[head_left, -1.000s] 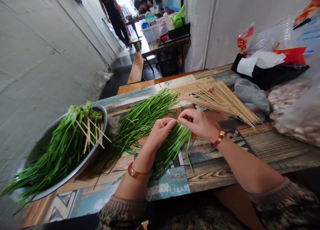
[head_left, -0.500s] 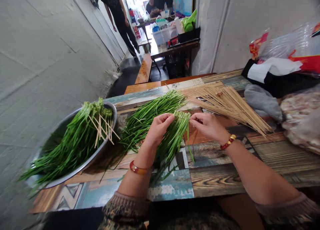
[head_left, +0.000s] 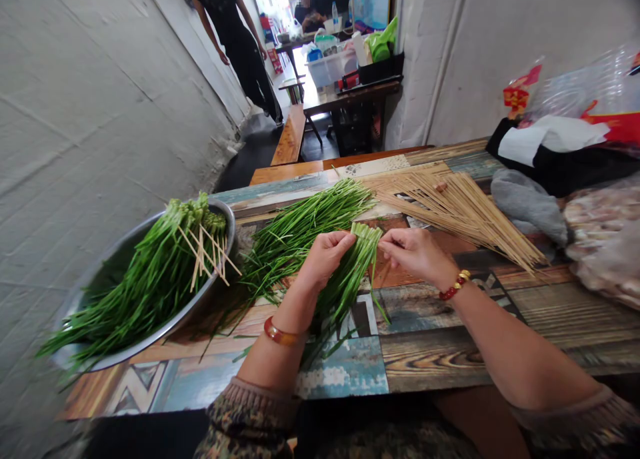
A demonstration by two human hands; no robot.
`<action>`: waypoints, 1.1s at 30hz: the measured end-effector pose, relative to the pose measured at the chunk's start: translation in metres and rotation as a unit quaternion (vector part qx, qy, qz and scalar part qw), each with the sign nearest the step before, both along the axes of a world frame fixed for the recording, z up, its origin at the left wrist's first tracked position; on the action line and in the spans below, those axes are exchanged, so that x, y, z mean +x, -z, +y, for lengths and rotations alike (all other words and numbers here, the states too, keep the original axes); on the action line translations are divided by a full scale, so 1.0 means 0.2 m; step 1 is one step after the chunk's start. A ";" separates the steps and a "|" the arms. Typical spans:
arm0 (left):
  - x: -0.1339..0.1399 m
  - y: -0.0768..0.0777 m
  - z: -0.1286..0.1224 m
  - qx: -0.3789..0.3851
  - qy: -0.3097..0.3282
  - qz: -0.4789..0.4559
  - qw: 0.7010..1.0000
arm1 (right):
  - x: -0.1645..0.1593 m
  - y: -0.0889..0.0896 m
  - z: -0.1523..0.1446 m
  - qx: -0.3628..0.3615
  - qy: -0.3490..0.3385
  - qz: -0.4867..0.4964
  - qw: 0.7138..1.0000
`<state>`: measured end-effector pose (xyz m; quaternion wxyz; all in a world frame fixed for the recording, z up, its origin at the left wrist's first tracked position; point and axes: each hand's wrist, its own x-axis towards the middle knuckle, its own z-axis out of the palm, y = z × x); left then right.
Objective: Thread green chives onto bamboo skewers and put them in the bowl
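Note:
A row of green chives (head_left: 349, 276) hangs between my two hands, pale cut ends up and leaves trailing onto the table. My left hand (head_left: 326, 256) is closed, thumb against forefinger, at the left edge of the row. At the right edge, my right hand (head_left: 413, 251) pinches by the chive ends; whether a skewer tip is in its fingers is too small to tell. Behind them lies a loose pile of chives (head_left: 305, 226). Wooden skewers (head_left: 465, 212) are spread on the right. In the metal basin (head_left: 227, 212) on the left, skewered chives (head_left: 145, 279) lie with stick ends over the rim.
The patterned wood table (head_left: 450, 352) runs across the front. On its right are a grey plastic bag (head_left: 527, 202), a clear bag of pale pieces (head_left: 607, 239) and packaging (head_left: 555, 136). A person (head_left: 235, 39) stands in the aisle; another sits farther back.
Both hands stay at the row of chives with only a slight shift. The person in the aisle has come closer. The view has tilted a little.

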<state>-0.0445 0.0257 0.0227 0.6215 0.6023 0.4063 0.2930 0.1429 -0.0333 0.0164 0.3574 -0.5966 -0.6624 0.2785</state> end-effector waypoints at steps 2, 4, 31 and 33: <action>-0.01 -0.01 0.00 -0.002 0.003 -0.002 1.000 | 0.00 0.00 0.00 -0.016 -0.003 0.021 1.000; -0.01 -0.02 0.00 -0.012 0.018 -0.012 1.000 | 0.00 0.00 0.00 -0.032 -0.007 0.044 0.999; 0.01 -0.02 -0.05 0.075 0.220 0.086 0.969 | -0.01 -0.02 -0.01 0.012 -0.058 0.059 0.996; 0.00 -0.03 -0.04 0.083 0.235 0.099 0.963 | -0.03 -0.01 -0.02 0.023 -0.056 0.035 0.998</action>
